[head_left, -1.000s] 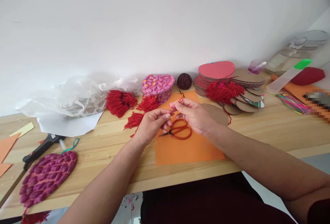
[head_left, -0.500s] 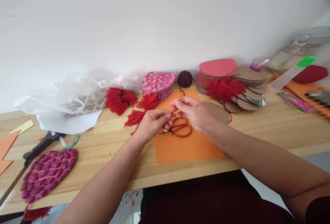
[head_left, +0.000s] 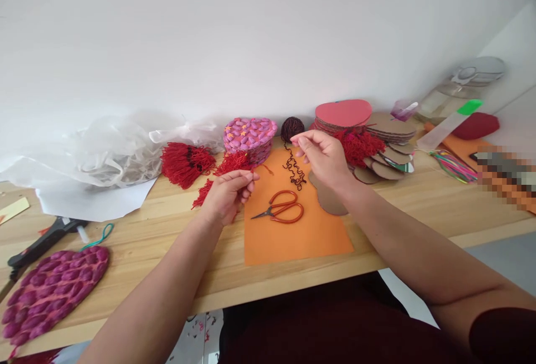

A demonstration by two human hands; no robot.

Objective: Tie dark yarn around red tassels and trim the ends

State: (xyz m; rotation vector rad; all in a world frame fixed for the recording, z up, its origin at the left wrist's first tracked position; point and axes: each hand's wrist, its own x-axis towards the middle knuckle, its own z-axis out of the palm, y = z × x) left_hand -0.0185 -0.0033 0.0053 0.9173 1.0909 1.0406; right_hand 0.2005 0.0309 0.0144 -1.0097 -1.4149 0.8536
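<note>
My left hand (head_left: pixel 228 194) is closed in a pinch beside the red tassels (head_left: pixel 235 162); a short piece of red yarn (head_left: pixel 267 169) shows near its fingertips. Thumb and forefinger of my right hand (head_left: pixel 324 154) are pressed together over the dark, curly yarn strand (head_left: pixel 295 171). Whatever either pinch holds is too small to make out. Red-handled scissors (head_left: pixel 288 219) lie between and below the hands on an orange sheet (head_left: pixel 301 244), blades pointing left. The dark yarn ball (head_left: pixel 292 128) rests behind, against the wall.
Left: plastic bags (head_left: pixel 104 152), a large red tassel (head_left: pixel 184 164), a glue gun (head_left: pixel 42 241) and a purple heart (head_left: pixel 58 286). Centre back: a pink-purple decorated stack (head_left: pixel 250 134). Right: red-topped cardboard pieces (head_left: pixel 343 113), brown cardboard (head_left: pixel 389 124), coloured cords (head_left: pixel 454 167) and a clear container (head_left: pixel 448 96).
My hands have moved apart from their close position over the scissors, left hand leftward, right hand slightly up. The scissors and the curly dark strand are now uncovered. The view has shifted a little.
</note>
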